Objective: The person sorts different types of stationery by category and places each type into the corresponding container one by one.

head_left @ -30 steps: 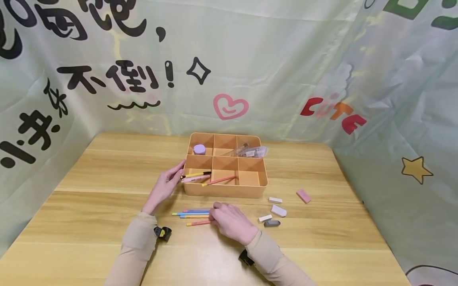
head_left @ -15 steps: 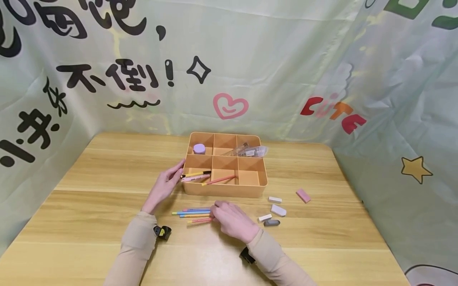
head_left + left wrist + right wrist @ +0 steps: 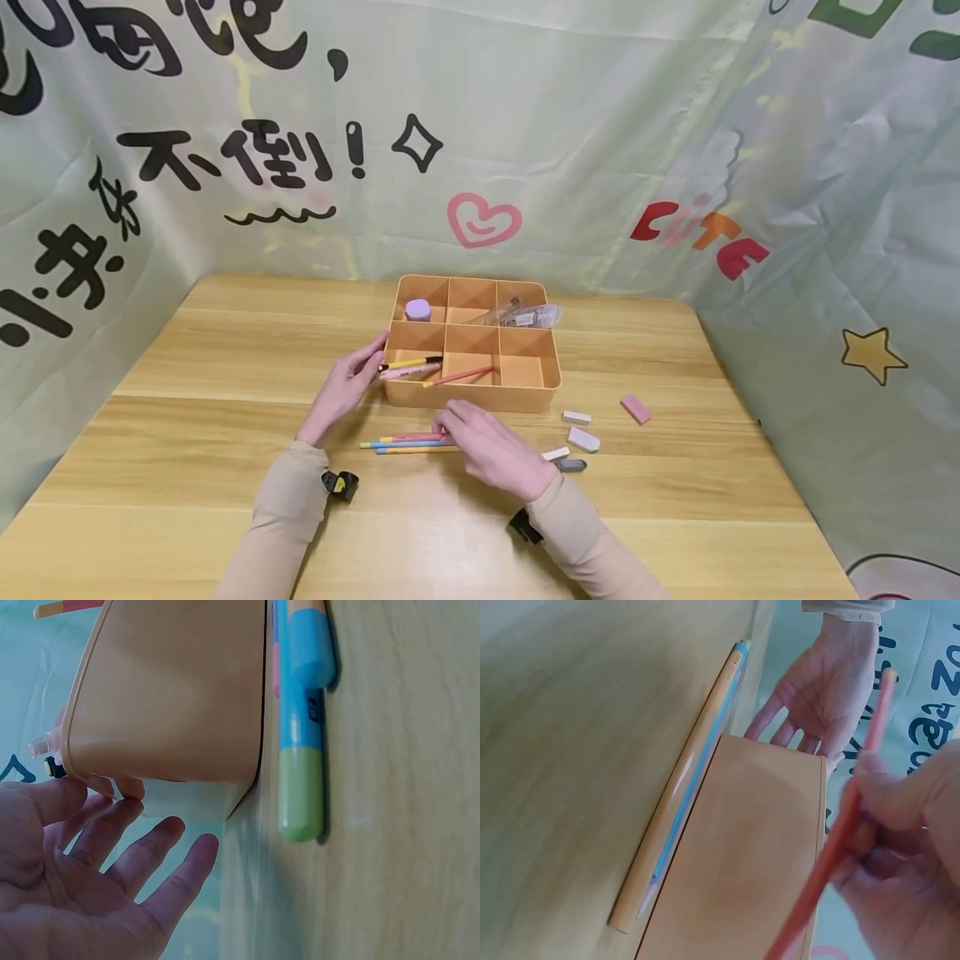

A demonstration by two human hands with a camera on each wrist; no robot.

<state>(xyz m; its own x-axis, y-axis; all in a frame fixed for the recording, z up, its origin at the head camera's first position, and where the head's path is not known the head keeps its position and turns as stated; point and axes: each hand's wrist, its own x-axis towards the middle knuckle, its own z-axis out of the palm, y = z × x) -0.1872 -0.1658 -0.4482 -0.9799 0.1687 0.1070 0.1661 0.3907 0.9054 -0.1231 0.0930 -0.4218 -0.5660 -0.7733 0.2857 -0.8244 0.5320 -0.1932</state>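
My right hand (image 3: 487,446) pinches a coral-red pencil (image 3: 834,844) between thumb and fingers, raised in front of the tan compartment box (image 3: 468,398). In the head view that pencil overlaps the row of pencils lying below the box, among them a blue one with a green end (image 3: 300,742) and an orange one (image 3: 682,787). At the box's left side, my left hand (image 3: 348,387) holds the wall near the rim, thumb at the top edge and the outer fingers spread. A yellow-and-black pencil (image 3: 408,364) and a pink pen (image 3: 411,372) lie in the front-left compartment.
A red pencil (image 3: 457,377) leans in the front-middle compartment. Behind are a purple-lidded item (image 3: 417,310) and clear plastic pieces (image 3: 532,316). Right of my right hand lie white erasers (image 3: 583,439), a dark grey piece (image 3: 573,466) and a pink eraser (image 3: 636,409). A printed cloth surrounds the table.
My right hand has lifted the coral-red pencil from the front of the row and moved up toward the box. My left hand has stayed at the box's side.
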